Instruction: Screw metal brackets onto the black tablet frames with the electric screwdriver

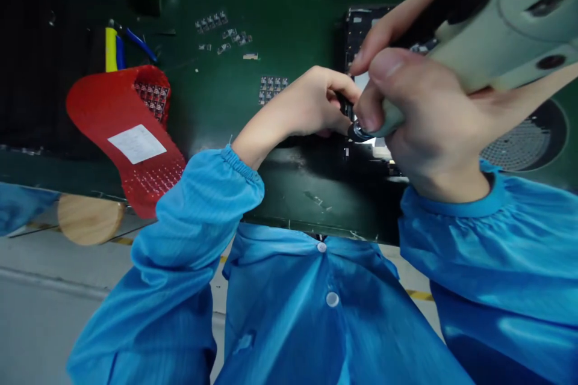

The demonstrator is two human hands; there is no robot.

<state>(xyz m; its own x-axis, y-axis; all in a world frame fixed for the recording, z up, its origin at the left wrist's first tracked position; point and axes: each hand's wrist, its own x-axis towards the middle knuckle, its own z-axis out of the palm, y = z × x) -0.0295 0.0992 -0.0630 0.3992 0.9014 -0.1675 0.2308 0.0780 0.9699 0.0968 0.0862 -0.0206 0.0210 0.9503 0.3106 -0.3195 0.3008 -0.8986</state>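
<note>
You're at a factory assembly bench: green work mat [280, 6], small electronic parts [223, 33] upper centre, your blue cleanroom smock [325, 313].

A worker in blue sleeves bends over a green counter [289, 12]. The right hand [428, 126] grips a pale electric screwdriver [497, 30], its tip pressed down on a dark device [356, 30]. The left hand [311, 102] pinches the device's edge just beside the tip. A red basket [126, 132] lies at the left.
</note>
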